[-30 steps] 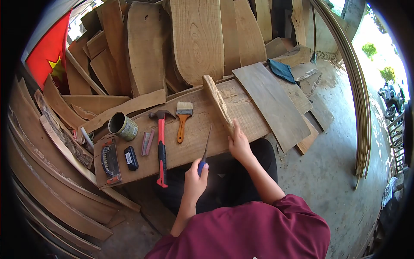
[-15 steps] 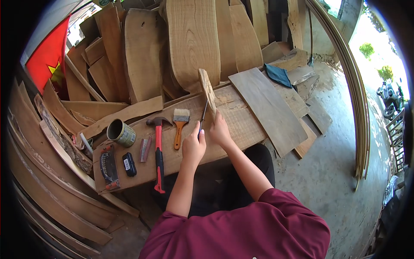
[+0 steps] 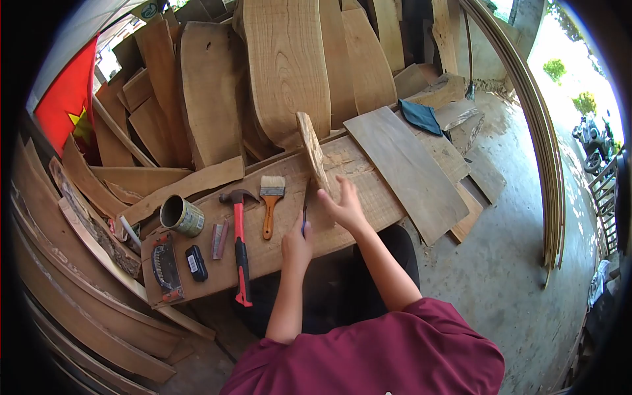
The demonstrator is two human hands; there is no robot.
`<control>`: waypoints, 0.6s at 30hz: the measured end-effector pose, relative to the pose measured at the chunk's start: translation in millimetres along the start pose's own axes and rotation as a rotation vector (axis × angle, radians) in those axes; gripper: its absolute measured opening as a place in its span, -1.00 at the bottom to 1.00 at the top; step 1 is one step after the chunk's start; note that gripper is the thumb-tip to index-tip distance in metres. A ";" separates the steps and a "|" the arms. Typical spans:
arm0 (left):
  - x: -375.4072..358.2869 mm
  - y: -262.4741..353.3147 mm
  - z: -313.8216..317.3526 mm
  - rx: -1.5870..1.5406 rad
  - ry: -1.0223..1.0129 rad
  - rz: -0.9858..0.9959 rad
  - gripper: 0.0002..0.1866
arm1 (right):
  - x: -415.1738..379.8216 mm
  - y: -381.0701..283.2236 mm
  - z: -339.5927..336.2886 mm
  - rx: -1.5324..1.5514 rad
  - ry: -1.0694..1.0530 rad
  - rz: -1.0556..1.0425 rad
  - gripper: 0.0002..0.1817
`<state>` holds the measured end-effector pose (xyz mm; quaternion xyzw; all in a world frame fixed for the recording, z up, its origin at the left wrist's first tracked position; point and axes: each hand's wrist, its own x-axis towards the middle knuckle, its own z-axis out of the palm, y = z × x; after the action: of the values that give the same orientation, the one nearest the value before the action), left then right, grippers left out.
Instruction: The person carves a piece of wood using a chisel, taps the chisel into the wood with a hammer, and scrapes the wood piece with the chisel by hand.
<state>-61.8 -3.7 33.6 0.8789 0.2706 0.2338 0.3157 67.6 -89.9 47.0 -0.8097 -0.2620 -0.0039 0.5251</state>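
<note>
Apparently the step is adjusting the wood strip [image 3: 310,145], tilted over the bench [image 3: 382,191] between its long edges; the near end meets the right hand [image 3: 345,207], fingers spread wide. The left hand [image 3: 297,247] grips a blue-handled tool [image 3: 304,225]; using it calls for firmer right-hand support.
</note>
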 end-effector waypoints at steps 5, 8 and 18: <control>-14.8 -7.6 7.2 0.032 0.027 0.019 -0.57 | -32.4 -19.4 -72.7 0.166 0.077 -0.072 -0.50; -17.2 -12.5 6.4 0.011 0.026 0.025 -0.57 | -68.2 28.0 -90.9 -0.330 0.368 -0.270 -0.44; -15.4 -11.0 5.8 0.042 0.009 -0.007 -0.58 | -227.6 125.4 -176.2 0.020 -0.198 0.478 -0.27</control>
<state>-73.4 -8.7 18.4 0.8833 0.2799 0.2309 0.2967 -27.6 -374.8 -44.4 -0.8399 -0.1135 0.2021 0.4909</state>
